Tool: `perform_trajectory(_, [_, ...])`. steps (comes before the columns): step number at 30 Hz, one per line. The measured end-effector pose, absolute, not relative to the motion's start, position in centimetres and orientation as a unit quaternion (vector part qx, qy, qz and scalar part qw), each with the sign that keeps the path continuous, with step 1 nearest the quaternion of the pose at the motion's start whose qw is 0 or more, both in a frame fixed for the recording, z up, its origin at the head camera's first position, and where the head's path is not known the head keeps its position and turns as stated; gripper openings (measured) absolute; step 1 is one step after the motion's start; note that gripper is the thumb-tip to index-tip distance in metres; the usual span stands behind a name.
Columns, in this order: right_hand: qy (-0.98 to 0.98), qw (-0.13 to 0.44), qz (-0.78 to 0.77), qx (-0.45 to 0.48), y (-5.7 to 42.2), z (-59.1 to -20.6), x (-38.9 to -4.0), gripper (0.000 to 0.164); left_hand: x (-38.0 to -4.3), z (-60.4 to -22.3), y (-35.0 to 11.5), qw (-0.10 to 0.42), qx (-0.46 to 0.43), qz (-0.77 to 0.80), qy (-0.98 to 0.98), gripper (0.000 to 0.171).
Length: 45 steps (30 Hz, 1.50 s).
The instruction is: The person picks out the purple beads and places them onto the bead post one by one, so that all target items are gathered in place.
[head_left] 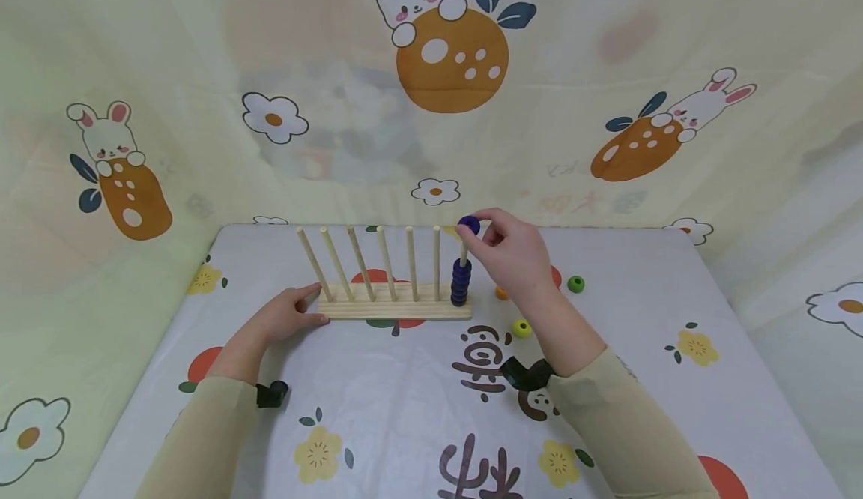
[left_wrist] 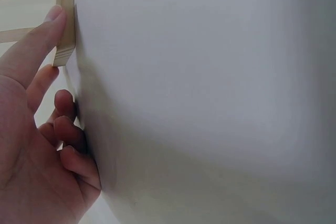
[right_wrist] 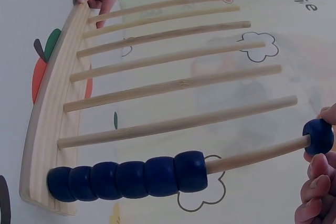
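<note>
A wooden rack [head_left: 398, 310] with a row of upright pegs stands on the table. Several dark blue beads [right_wrist: 131, 179] are stacked on its rightmost peg, touching one another. At that peg's top, my right hand [head_left: 515, 255] pinches one more blue bead [right_wrist: 318, 136] between thumb and fingers; the peg's tip meets the bead's near side. My left hand [head_left: 286, 315] holds the rack's left end, thumb on the front edge and index finger at the back, as the left wrist view [left_wrist: 39, 145] shows in part. The other pegs [right_wrist: 178, 83] carry no beads.
Right of the rack lie a green bead [head_left: 576, 284], a yellow-green bead [head_left: 521, 327] and an orange bead [head_left: 502, 294], partly behind the right hand. A printed cloth [head_left: 377, 409] covers the table, and a patterned curtain [head_left: 323, 169] rises behind it.
</note>
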State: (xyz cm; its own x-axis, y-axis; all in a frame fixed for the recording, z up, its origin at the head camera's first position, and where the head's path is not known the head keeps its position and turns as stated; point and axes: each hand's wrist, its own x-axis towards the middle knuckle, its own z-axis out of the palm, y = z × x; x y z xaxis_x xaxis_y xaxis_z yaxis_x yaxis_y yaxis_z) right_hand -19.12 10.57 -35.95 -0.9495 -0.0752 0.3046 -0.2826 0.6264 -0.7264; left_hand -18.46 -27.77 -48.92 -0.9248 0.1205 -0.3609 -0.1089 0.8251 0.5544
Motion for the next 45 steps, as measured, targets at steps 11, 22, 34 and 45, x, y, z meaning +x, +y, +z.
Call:
perform_trajectory(11, [-0.897,0.145,0.402,0.113,10.54,-36.51,-19.18,0.037,-18.51,-48.97,-27.70,0.194,-0.003,0.294,0.936,0.082])
perform_trajectory(22, [-0.901,0.154,0.388,0.116,10.58,-36.59,-19.28,0.039,-18.66,-49.36,-27.84,0.196,-0.009,0.294,0.935,0.084])
perform_trajectory(34, [-0.902,0.143,0.393,0.111,10.58,-36.46,-19.24,0.036,-18.61,-49.27,-27.92,0.188,0.007,0.300,0.935,0.082])
perform_trajectory(45, [-0.915,0.122,0.373,0.096,11.29,-36.59,-19.07,0.038,-18.62,-49.13,-27.94,0.186,0.010,0.302,0.935,0.081])
